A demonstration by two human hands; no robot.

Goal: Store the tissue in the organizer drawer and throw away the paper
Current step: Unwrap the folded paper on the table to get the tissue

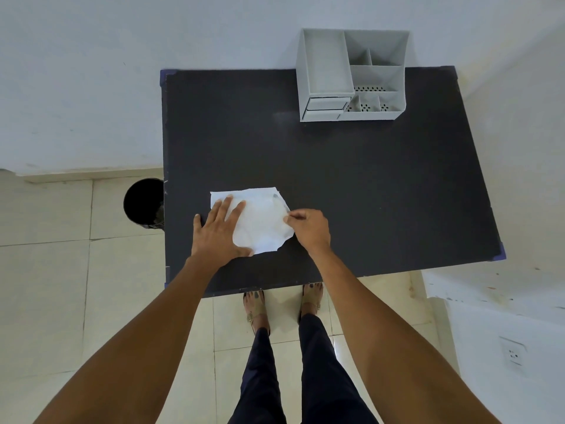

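The white tissue is lying flat near the desk's front edge. The left hand is pressing it, fingers spread apart; the right hand is pinching its right edge. The grey organizer is sitting well apart at the back, and a black bin is standing on the floor beside the desk.

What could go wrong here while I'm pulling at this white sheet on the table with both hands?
1. Your left hand pins the white sheet flat while your right hand pinches its edge; pulling could tear it.
2. The organizer drawers look shut, so you may need a free hand.
3. The bin sits on the floor, partly under the table edge; a toss might miss.
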